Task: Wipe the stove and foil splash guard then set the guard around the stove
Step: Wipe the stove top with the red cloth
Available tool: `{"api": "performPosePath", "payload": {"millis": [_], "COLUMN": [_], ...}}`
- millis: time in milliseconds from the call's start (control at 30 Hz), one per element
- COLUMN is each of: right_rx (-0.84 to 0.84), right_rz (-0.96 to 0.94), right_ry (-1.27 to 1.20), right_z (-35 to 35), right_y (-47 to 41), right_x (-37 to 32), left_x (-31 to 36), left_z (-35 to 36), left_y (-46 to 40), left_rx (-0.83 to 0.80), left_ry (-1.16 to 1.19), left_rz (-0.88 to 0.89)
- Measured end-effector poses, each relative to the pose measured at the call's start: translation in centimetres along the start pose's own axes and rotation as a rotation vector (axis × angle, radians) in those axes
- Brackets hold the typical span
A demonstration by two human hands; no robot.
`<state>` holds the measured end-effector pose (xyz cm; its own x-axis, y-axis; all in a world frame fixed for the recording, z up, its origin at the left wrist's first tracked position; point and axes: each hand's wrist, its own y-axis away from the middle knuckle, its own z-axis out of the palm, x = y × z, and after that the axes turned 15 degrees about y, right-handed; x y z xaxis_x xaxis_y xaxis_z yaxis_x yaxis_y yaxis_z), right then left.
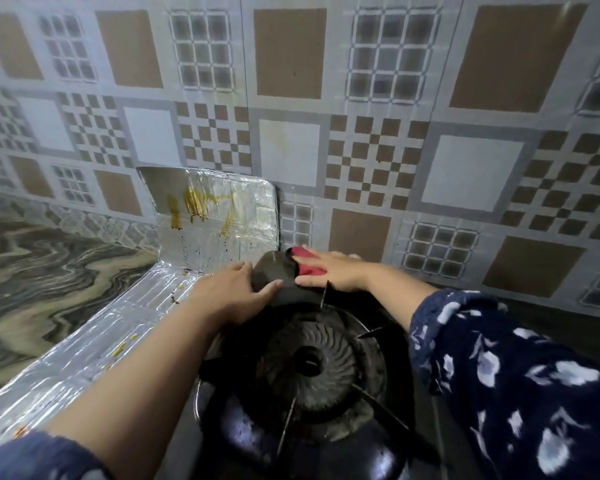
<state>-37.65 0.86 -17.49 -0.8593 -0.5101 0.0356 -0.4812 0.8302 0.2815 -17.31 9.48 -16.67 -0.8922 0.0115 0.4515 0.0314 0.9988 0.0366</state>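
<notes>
Glossy black stove (284,297) sat by patterned wall (465,168), ribbed round burner (309,362), left hand (229,296) gripped its rear corner, right hand (333,271) pressed flat, fingers straight, on red cloth (307,265), crinkled yellow-stained foil guard (215,209) stood at left.

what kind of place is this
Probably a home kitchen: a black gas stove with a burner and pan supports, a food-stained foil splash guard beside it, and a patterned tiled wall behind.
</notes>
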Motion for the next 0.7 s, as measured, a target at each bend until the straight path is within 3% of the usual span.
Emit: {"api": "performPosePath", "payload": {"millis": [133, 367, 700], "right_rx": [-0.072, -0.048, 0.025], "right_rz": [-0.084, -0.122, -0.327], "right_ry": [0.000, -0.086, 0.015], "right_z": [0.1, -0.5, -1.6], "right_y": [0.3, -2.8, -8.8], "right_x": [1.6, 0.3, -3.9], "left_x": [-0.3, -0.9, -1.0], "left_z": [0.2, 0.4, 0.9], "left_y": [0.7, 1.2, 0.8], "left_rx": [-0.033, -0.021, 0.027], "left_ry": [0.050, 0.050, -0.005], "left_rz": [-0.032, -0.109, -0.134]}}
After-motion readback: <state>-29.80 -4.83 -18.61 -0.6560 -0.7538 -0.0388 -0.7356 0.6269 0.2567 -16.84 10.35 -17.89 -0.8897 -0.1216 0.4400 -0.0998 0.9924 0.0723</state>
